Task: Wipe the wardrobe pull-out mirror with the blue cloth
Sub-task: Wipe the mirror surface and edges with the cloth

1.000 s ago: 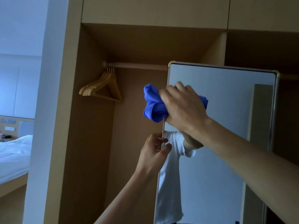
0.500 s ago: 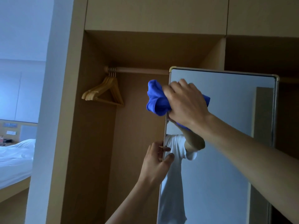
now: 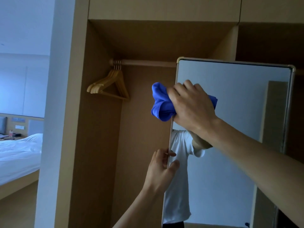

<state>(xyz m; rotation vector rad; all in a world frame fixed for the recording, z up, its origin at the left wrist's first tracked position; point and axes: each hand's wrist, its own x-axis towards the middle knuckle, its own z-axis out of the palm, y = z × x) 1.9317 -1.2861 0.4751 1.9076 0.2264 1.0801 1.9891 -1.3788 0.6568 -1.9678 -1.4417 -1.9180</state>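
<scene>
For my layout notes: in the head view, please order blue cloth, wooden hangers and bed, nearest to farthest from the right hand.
1. blue cloth, gripped in the right hand, at the mirror
2. wooden hangers, left, on the rail
3. bed, far left

My right hand hides much of the bunched blue cloth. Tall metal-framed mirror cut off below. Small bedside items unreadable.

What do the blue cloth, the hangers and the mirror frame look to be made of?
Blue cloth: soft pile fabric, likely microfibre; it bunches in thick folds. Hangers: pale wood, by colour and matt look. Mirror frame: probably metal, thin with satin golden sheen and rounded corners.
</scene>
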